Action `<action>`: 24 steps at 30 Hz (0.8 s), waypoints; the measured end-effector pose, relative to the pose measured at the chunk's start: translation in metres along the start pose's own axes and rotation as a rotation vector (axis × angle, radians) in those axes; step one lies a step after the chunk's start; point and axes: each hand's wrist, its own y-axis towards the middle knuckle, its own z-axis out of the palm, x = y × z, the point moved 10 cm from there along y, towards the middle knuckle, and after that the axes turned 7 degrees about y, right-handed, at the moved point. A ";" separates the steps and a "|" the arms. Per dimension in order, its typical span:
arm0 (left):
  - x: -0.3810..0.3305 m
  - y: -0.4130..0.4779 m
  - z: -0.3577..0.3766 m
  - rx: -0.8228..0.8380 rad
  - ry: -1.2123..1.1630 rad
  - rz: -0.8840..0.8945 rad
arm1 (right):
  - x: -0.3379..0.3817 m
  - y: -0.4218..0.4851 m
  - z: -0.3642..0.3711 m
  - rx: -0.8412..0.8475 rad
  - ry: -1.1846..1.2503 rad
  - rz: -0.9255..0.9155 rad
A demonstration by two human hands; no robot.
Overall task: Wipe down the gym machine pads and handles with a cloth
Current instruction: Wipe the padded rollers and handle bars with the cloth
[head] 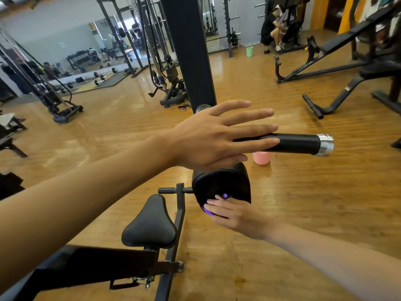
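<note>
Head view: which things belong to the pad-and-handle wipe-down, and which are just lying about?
Job:
- left hand, flat over the handle
- right hand, pressing on the roller pad
- seat

Lying about:
- pink bucket
- green bucket
- dumbbells
- bench

Left hand lies spread over the handle, so the bar's inner stretch is out of sight, and whether the palm touches it can't be judged. At 5 o'clock, the right hand covers the purple cloth on the pad; only slivers peek between the fingers. The pink bucket loses its rim behind the handle. Both forearms run off the edges, at 8 and 4 o'clock. The person at 1 o'clock is too blurred to read.
</note>
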 end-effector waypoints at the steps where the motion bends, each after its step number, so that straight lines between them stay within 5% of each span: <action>1: 0.000 0.001 0.000 -0.001 0.000 -0.002 | -0.001 0.010 -0.018 -0.066 0.029 -0.007; 5: -0.002 0.002 -0.002 -0.014 -0.010 -0.007 | -0.024 0.041 -0.071 -0.387 0.064 0.081; 10: 0.001 0.003 0.003 0.031 -0.014 -0.019 | 0.003 0.001 0.023 0.057 -0.108 -0.193; 16: -0.002 0.003 -0.002 0.007 -0.052 -0.012 | -0.025 0.043 -0.052 -0.326 0.042 0.041; 22: 0.000 0.003 -0.001 0.040 -0.060 0.004 | -0.002 -0.004 0.018 0.027 -0.068 -0.099; 24: -0.001 0.004 -0.001 0.033 -0.066 0.006 | 0.001 0.000 0.007 -0.005 -0.059 -0.111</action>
